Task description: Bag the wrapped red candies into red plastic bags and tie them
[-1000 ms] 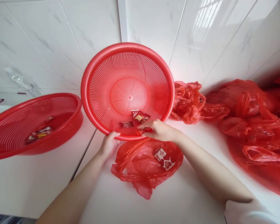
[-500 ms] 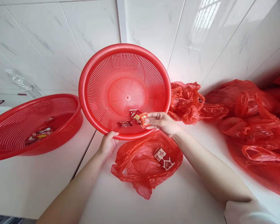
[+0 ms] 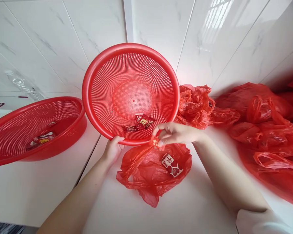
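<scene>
My left hand (image 3: 113,149) grips the near rim of a red plastic colander (image 3: 97,126), which is tilted towards me. Several dark red wrapped candies (image 3: 143,121) lie low inside it. Between the thumb and fingers of my right hand (image 3: 172,133) is a small orange-red wrapped candy (image 3: 155,141), slightly blurred, just past the colander's near rim. Below it, an open red plastic bag (image 3: 141,170) rests on the white table. Inside the bag sits a white box with dark red hearts (image 3: 172,165).
A second red colander (image 3: 73,133) with several wrapped packets (image 3: 42,139) stands at left. Behind it is a clear plastic bottle (image 3: 24,85). Crumpled red bags (image 3: 195,107) and filled red bags (image 3: 266,117) lie at right, along the tiled wall (image 3: 156,22).
My right hand has lifted the orange-red candy out of the colander and carried it towards me, over the bag. My left hand stays on the rim.
</scene>
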A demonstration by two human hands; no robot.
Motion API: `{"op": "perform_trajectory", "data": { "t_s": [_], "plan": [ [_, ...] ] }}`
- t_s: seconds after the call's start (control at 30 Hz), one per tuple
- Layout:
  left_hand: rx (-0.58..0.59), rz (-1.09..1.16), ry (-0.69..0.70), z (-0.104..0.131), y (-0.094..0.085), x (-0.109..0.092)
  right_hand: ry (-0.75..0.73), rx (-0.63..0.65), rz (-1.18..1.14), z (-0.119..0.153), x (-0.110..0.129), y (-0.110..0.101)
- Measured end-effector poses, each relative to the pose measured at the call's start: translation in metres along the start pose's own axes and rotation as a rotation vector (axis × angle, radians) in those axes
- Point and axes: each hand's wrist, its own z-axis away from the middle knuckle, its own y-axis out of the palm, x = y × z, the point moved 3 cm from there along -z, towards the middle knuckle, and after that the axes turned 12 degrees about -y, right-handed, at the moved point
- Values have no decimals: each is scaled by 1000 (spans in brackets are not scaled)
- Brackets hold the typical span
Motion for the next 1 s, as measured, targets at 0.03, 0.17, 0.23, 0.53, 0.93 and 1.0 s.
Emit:
{"op": "perform_trajectory", "data": {
  "t_s": [0.03, 0.17, 0.23, 0.53, 0.93, 1.0],
  "plan": [
    [18, -1, -5, 0, 0, 0, 38, 76, 50, 3, 0, 1],
    [55, -11, 5, -3, -3, 3, 58, 75, 409, 1, -2, 2],
    [50, -26, -9, -3, -5, 6, -18, -133, 608, -7, -2, 2],
    [159, -64, -115, 10, 7, 25, -282, -178, 759, -37, -32, 38],
    [104, 34, 63, -5, -4, 0, -259, -468, 89, -33, -33, 15],
    [75, 45, 92, -7, -9, -4, -223, -501, -68, -32, -33, 11]
  ]
}}
